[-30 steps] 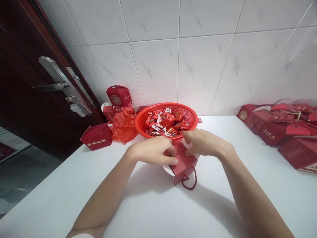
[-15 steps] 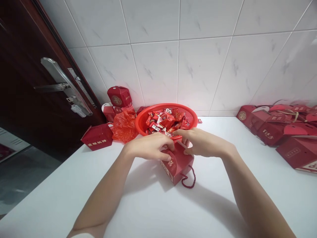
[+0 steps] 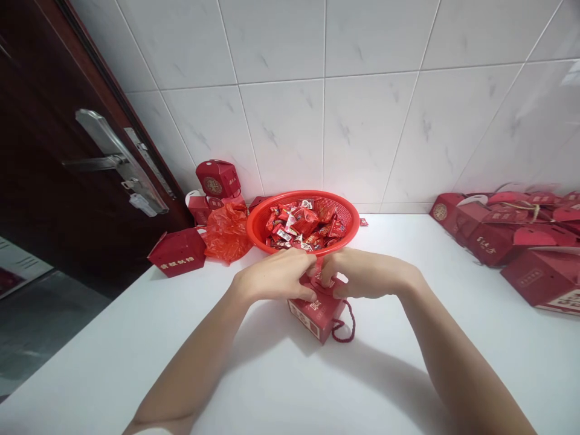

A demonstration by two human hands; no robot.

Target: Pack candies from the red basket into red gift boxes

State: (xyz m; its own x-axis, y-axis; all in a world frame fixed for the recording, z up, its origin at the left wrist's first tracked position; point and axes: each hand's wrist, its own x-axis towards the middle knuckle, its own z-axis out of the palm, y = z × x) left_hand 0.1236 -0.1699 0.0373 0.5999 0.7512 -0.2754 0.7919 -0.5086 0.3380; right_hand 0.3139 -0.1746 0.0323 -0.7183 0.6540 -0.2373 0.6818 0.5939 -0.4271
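A red candy box (image 3: 317, 310) with gold print and a pale panel on its near side stands on the white table in front of me. A dark red cord handle (image 3: 345, 338) hangs from its right side. My left hand (image 3: 278, 275) grips the top flaps from the left, its thumb pressed on the upper front. From the right, my right hand (image 3: 365, 275) has its fingers bent over the same flaps, near a white flap edge. Both hands hide much of the box's top. Just behind stands a red plastic basket (image 3: 351, 212) holding many wrapped candies (image 3: 306, 220).
Left of the basket are a crumpled red plastic bag (image 3: 226, 232), a red box (image 3: 177, 252) and a stacked red box (image 3: 218, 177). Several red boxes (image 3: 487, 238) lie at the right. Tiled wall (image 3: 281, 133) backs the table; a dark door (image 3: 40, 157) is at left.
The box's top flaps have come together and now lie lower, with the front leaning inward. My right hand has moved left and slightly toward me, closer to my left hand.
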